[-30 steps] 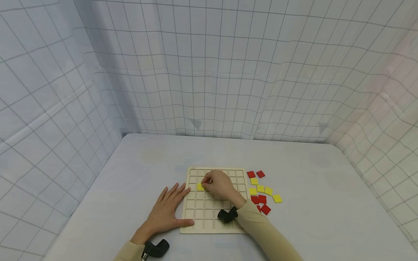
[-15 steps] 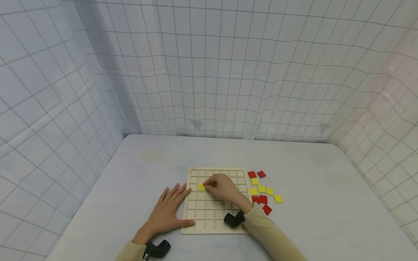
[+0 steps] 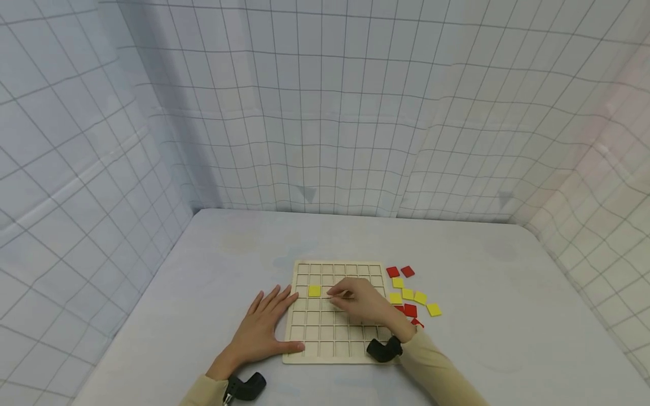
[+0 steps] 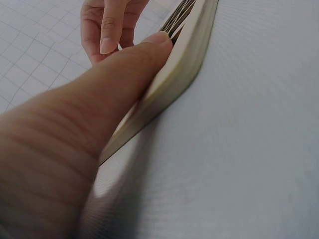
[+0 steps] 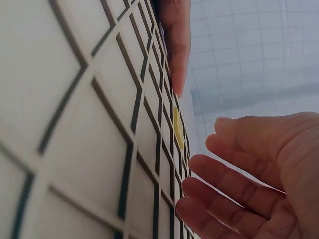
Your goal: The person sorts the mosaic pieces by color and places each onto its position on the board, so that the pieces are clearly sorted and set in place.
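Note:
A square wooden grid board (image 3: 325, 349) lies on the table, divided into cells by thin ridges. One yellow tile (image 3: 315, 291) sits in a cell toward its far left; the right wrist view shows the same yellow tile (image 5: 178, 128) edge-on. My left hand (image 3: 263, 327) is spread flat at the board's left edge, thumb over the near corner and fingertips at the side. Over the middle of the board, my right hand (image 3: 363, 301) hovers with loosely bent fingers and nothing between them. In the right wrist view, my right hand's fingers (image 5: 234, 194) are apart from the tile.
Right of the board lie loose yellow tiles (image 3: 420, 298) and red tiles (image 3: 410, 310), several of each, some partly hidden by my right forearm. Two red tiles (image 3: 408, 272) lie farther back. A white gridded curtain (image 3: 355, 113) stands behind the table (image 3: 497, 304).
My right hand has let go of the yellow tile and drawn back to the right, leaving it in its cell. The left hand stays in place on the board's edge.

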A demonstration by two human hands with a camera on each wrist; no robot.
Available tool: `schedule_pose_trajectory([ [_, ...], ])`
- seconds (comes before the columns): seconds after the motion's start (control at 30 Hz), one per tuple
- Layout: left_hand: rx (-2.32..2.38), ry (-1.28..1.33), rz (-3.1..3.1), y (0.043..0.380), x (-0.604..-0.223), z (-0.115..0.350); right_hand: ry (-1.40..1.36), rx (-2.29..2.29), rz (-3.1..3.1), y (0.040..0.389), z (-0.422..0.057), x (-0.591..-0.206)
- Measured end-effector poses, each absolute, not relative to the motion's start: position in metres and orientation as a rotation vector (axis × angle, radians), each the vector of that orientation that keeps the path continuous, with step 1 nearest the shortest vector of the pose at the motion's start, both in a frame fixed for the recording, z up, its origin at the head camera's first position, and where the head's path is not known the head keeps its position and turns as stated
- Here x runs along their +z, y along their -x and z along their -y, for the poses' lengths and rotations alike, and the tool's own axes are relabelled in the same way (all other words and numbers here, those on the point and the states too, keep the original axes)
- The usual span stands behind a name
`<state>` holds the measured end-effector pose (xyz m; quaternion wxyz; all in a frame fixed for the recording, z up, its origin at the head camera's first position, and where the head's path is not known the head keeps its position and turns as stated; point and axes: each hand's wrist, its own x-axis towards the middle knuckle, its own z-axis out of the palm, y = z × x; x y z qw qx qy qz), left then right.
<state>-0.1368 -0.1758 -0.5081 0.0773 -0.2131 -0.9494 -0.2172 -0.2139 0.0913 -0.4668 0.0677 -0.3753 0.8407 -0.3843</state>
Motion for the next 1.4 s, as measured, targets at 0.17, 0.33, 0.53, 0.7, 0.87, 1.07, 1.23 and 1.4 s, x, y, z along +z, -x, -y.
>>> schedule_pose_trajectory([
  [0.17,-0.637,0.637,2.841,0.137,-0.509,0.177,1.137,-1.207,-2.638,0.217,-0.116,-0.469],
  [0.33,-0.648,0.631,2.841,0.137,-0.508,0.176,1.024,-1.241,-2.764,0.223,-0.144,-0.468],
  [0.53,-0.645,0.623,2.868,0.138,-0.508,0.175,0.735,-1.148,-2.951,0.227,-0.172,-0.463],
  [0.7,-0.645,0.632,2.855,0.139,-0.508,0.175,0.432,-0.956,-3.047,0.227,-0.186,-0.460],
  [0.87,-0.645,0.632,2.860,0.138,-0.507,0.175,0.314,-0.901,-3.060,0.226,-0.191,-0.460],
  [1.07,-0.664,0.620,2.891,0.138,-0.507,0.176,0.262,-0.863,-3.066,0.227,-0.193,-0.462],
  [1.23,-0.670,0.615,2.910,0.138,-0.506,0.176,0.241,-0.836,-3.063,0.228,-0.194,-0.464],
  [1.4,-0.665,0.622,2.908,0.138,-0.505,0.176,0.226,-0.810,-3.055,0.229,-0.195,-0.465],
])
